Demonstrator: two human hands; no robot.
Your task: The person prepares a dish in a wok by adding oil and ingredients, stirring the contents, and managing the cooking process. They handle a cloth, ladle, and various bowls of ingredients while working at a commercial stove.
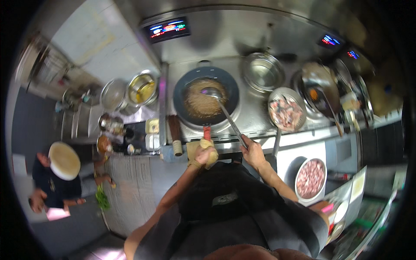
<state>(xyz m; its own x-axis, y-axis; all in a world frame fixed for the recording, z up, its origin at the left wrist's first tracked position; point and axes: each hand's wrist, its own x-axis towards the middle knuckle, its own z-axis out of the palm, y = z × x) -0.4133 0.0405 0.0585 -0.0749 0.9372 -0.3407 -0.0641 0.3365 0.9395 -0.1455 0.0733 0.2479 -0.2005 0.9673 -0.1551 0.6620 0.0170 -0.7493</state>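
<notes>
My left hand (202,155) grips the handle of a dark wok (180,97) through a folded yellow cloth (213,158); a red sleeve (207,132) on the handle shows beyond the cloth. Bubbly brown liquid or sauce (199,105) covers the wok's bottom. In my right hand (254,153) is the long handle of a metal ladle (230,120), its bowl in the brown contents. A wok brush (175,135) lies left of the wok handle. To the right, a perforated strainer (277,143) holds pieces of what looks like raw meat or fish.
A metal pot (247,76) stands behind the strainer. Another wok (317,73) sits farther right. A white-rimmed basin (296,183) of raw meat chunks is near my right forearm. Metal bowls (112,96) and seasoning containers (152,142) stand left. A person (55,191) is at far left.
</notes>
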